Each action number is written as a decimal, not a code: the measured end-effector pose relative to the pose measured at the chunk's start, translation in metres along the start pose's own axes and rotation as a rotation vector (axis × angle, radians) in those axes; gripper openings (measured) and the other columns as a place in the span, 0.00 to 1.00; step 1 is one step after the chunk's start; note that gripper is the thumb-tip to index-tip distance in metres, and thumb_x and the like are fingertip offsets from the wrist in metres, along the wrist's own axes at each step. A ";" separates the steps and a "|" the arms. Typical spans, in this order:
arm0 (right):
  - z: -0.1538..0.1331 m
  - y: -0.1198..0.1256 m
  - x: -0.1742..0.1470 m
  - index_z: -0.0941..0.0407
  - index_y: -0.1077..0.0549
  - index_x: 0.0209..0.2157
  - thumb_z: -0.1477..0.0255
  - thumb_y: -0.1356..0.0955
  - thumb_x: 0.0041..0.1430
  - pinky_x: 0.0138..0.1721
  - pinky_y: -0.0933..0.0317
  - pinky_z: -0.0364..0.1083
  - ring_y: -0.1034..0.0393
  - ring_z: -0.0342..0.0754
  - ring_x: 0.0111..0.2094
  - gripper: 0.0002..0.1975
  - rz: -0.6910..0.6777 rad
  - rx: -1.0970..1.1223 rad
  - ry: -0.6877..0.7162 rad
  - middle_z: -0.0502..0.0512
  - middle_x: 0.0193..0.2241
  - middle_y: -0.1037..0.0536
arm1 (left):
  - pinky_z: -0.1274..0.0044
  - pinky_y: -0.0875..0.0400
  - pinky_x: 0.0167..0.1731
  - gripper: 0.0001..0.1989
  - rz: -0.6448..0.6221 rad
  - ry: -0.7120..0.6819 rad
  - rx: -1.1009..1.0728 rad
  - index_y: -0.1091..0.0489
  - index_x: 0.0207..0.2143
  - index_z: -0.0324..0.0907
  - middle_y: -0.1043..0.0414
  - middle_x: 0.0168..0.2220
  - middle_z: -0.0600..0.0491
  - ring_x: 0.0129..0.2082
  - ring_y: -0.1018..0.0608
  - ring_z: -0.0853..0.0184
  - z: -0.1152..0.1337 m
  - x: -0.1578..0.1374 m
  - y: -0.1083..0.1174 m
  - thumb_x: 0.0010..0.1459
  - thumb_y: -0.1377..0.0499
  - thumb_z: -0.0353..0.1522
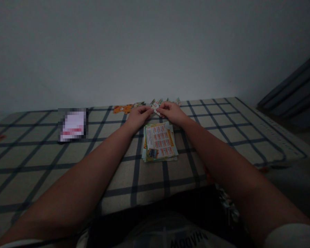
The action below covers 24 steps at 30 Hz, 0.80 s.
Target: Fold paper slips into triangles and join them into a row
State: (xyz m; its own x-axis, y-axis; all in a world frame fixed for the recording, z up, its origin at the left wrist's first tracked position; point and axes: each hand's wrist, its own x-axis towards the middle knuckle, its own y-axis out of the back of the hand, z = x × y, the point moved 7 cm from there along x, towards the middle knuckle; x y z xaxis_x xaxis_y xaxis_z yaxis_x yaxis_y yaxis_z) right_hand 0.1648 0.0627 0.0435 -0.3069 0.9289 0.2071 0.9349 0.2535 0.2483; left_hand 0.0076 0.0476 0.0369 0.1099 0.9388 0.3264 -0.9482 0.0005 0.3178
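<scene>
My left hand (139, 115) and my right hand (171, 111) meet near the far edge of the table. Between their fingertips is a small printed paper piece (156, 109), pinched from both sides. Its print is too small to read. Just nearer to me lies a stack of printed cards (160, 142), slightly fanned, the top one covered with rows of red and white blocks. Behind my hands, along the wall, are several small paper pieces (178, 101), partly hidden by my fingers.
A checked tablecloth (217, 132) with bear prints covers the table. On the left lies a blurred-out, phone-like flat object (73, 125). A pale wall (155, 48) borders the far edge, and dark folded cloth (297, 89) hangs at the right.
</scene>
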 end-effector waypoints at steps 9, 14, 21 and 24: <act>-0.002 -0.006 -0.001 0.56 0.30 0.27 0.71 0.30 0.60 0.31 0.40 0.42 0.37 0.41 0.26 0.09 -0.082 -0.018 0.049 0.47 0.24 0.30 | 0.77 0.38 0.30 0.13 0.074 -0.060 -0.018 0.28 0.29 0.41 0.32 0.25 0.56 0.26 0.33 0.70 -0.003 0.005 0.007 0.54 0.37 0.42; -0.007 -0.004 -0.004 0.56 0.31 0.25 0.73 0.30 0.58 0.31 0.41 0.43 0.38 0.41 0.25 0.08 -0.070 -0.070 0.069 0.46 0.22 0.32 | 0.76 0.39 0.28 0.15 0.003 -0.010 -0.032 0.28 0.29 0.41 0.33 0.24 0.56 0.24 0.35 0.71 -0.003 0.002 0.001 0.52 0.36 0.44; 0.000 -0.002 0.000 0.57 0.26 0.28 0.71 0.29 0.56 0.31 0.39 0.43 0.35 0.42 0.27 0.05 -0.043 -0.015 0.048 0.48 0.25 0.27 | 0.76 0.41 0.28 0.14 -0.001 -0.017 -0.033 0.30 0.30 0.42 0.35 0.24 0.57 0.25 0.35 0.70 -0.003 0.002 0.000 0.51 0.36 0.44; 0.000 -0.001 0.001 0.57 0.23 0.31 0.72 0.27 0.55 0.33 0.37 0.43 0.34 0.42 0.28 0.03 -0.036 0.018 0.061 0.49 0.27 0.25 | 0.76 0.41 0.27 0.14 0.044 -0.034 -0.042 0.32 0.29 0.43 0.35 0.24 0.57 0.25 0.35 0.70 -0.006 0.005 0.004 0.51 0.36 0.43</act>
State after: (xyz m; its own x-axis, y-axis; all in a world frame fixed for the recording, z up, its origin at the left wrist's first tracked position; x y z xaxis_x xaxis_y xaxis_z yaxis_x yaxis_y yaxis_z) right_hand 0.1632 0.0628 0.0435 -0.3505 0.9010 0.2557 0.9258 0.2920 0.2399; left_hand 0.0027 0.0542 0.0343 0.0771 0.9260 0.3695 -0.9639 -0.0254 0.2650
